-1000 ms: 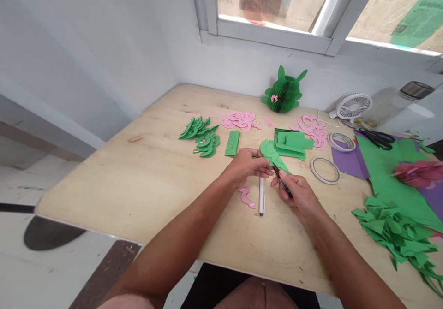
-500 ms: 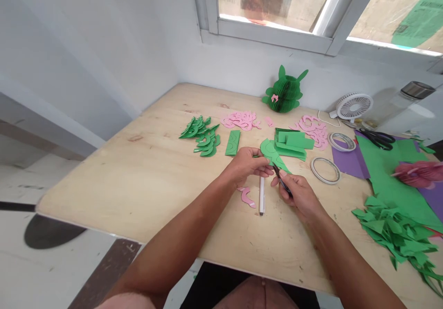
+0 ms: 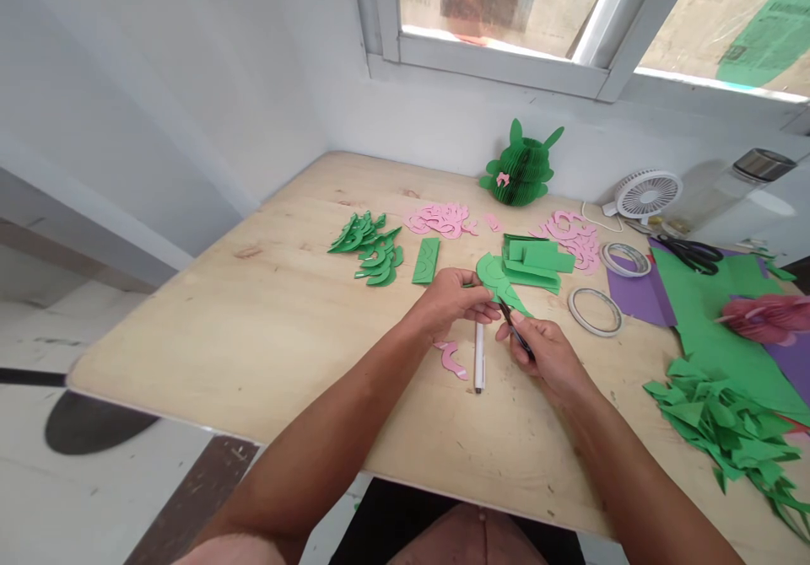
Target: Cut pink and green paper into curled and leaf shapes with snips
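A green paper piece [image 3: 497,275] with drawn curved lines is pinched in my left hand [image 3: 456,299], just above the table. My right hand [image 3: 542,350] is closed around a small dark-handled tool [image 3: 519,334] that looks like scissors; its tip meets the paper's lower edge, and most of the handle is hidden by my fingers. Below the hands lie a white pen [image 3: 479,367] and a curved pink paper cutout [image 3: 451,361]. A green marked rectangle [image 3: 425,260] lies beyond my left hand, and folded green strips [image 3: 537,263] lie behind the held piece.
Green cutouts [image 3: 380,257] and pink cutouts [image 3: 440,220] lie at the back left. A green paper figure [image 3: 517,169] stands by the wall. To the right are tape rolls [image 3: 595,311], a small fan [image 3: 646,195], black scissors [image 3: 689,253] and green scraps [image 3: 725,422].
Almost nothing differs. Both hands keep the same hold on the paper and the tool, with at most a tiny shift of the right fingers.
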